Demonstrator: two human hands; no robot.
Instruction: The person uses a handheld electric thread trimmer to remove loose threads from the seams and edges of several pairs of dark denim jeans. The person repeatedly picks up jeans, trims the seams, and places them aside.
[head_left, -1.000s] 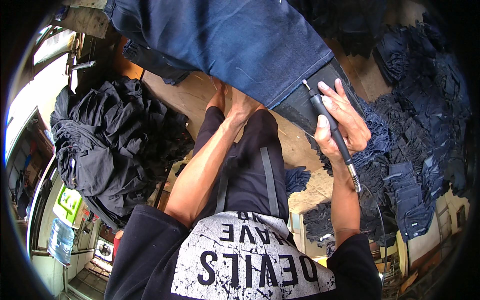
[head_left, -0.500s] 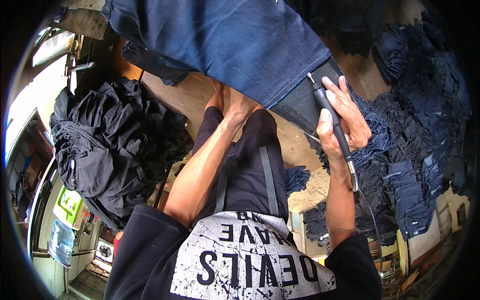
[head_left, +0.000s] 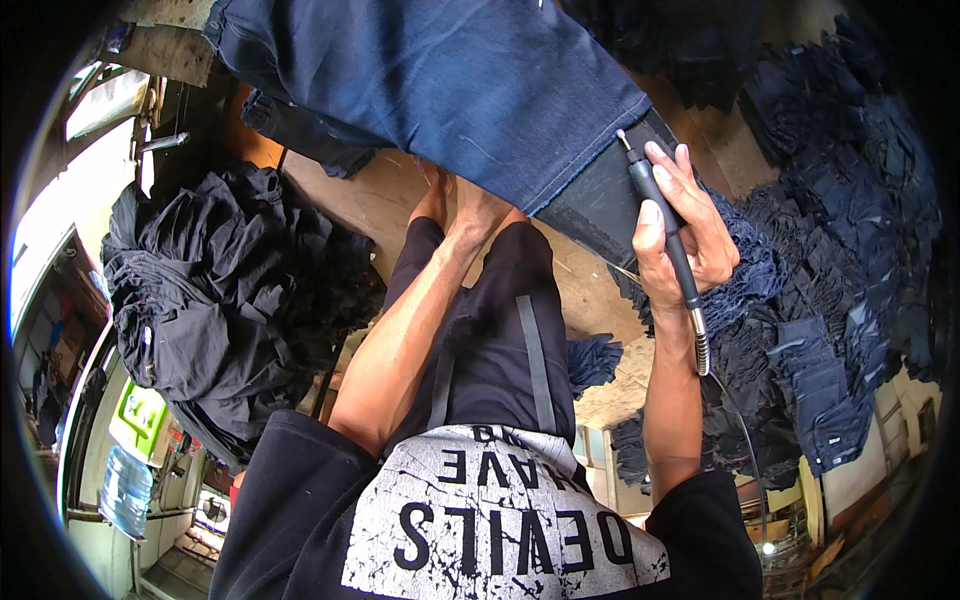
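A dark blue denim garment (head_left: pixel 430 90) lies stretched over a black board (head_left: pixel 590 205) whose end sticks out past the hem. In my right hand (head_left: pixel 690 225) is a slim black rotary tool (head_left: pixel 663 205), held like a pen between thumb and fingers. Its small pale tip is right at the hem edge, near the far corner; whether it touches the cloth I cannot tell. From the tool's rear a metal spring sleeve and a thin cable run down. My left hand (head_left: pixel 482 210) reaches beneath the garment, its fingers hidden by the cloth.
A big heap of black garments (head_left: pixel 230 300) stands at my left. Stacks of dark jeans (head_left: pixel 830 290) fill the right side. A small dark blue bundle (head_left: pixel 593 360) lies on the floor beside my leg. A large clear water bottle (head_left: pixel 125 490) and a green tray (head_left: pixel 140 415) are at lower left.
My right hand and the tool tip have shifted slightly away from me along the hem, toward its far corner. The garment has slid a little to the left. My left arm stays in place.
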